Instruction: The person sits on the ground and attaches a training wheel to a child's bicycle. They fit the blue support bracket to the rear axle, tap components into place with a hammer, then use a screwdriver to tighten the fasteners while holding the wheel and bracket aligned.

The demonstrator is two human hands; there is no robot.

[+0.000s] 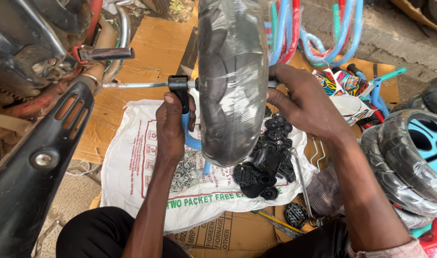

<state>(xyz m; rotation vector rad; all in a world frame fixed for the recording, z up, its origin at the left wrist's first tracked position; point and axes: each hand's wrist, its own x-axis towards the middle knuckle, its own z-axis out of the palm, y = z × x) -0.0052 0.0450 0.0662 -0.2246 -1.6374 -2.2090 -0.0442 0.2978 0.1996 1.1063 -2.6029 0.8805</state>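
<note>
Held upright above the sack (132,157), the plastic-wrapped wheel (233,81) looks light, stiff and slippery; left hand (173,126) fingers clamp the blue fork (187,131), right hand (299,102) fingers pinch the axle (132,85) end.

1 white woven sack (132,162), red and green print, lies flat mid-floor on brown printed cardboard sheets (156,48); colourful sticker sheets (345,86) lie upper right.
</note>
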